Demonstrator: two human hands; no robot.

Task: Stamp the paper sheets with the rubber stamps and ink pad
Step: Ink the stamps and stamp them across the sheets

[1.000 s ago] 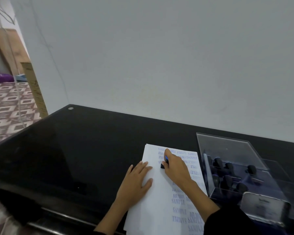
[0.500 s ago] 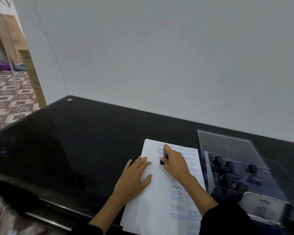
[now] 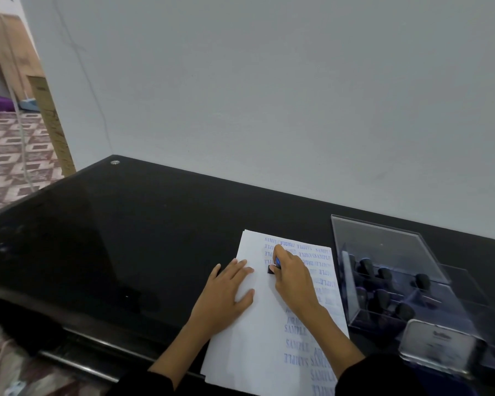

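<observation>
The right hand (image 3: 293,277) is pressing a rubber stamp (image 3: 271,269) onto the half-filled paper sheet (image 3: 257,338) while the flat left hand (image 3: 226,295) is steadying it.

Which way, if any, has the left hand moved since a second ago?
No. Judged against the top-left corner of the paper, the left hand presses the same spot at its left edge; only the camera shifted.

Paper (image 3: 255,338) lies on the black counter (image 3: 126,238), its right side covered with blue SAMPLE prints. The left hand (image 3: 226,292) lies flat on the sheet's left edge. The right hand (image 3: 292,278) pinches a small stamp (image 3: 271,269) against the paper. Just right stands a clear box (image 3: 383,247) holding black-handled stamps (image 3: 382,298).
</observation>
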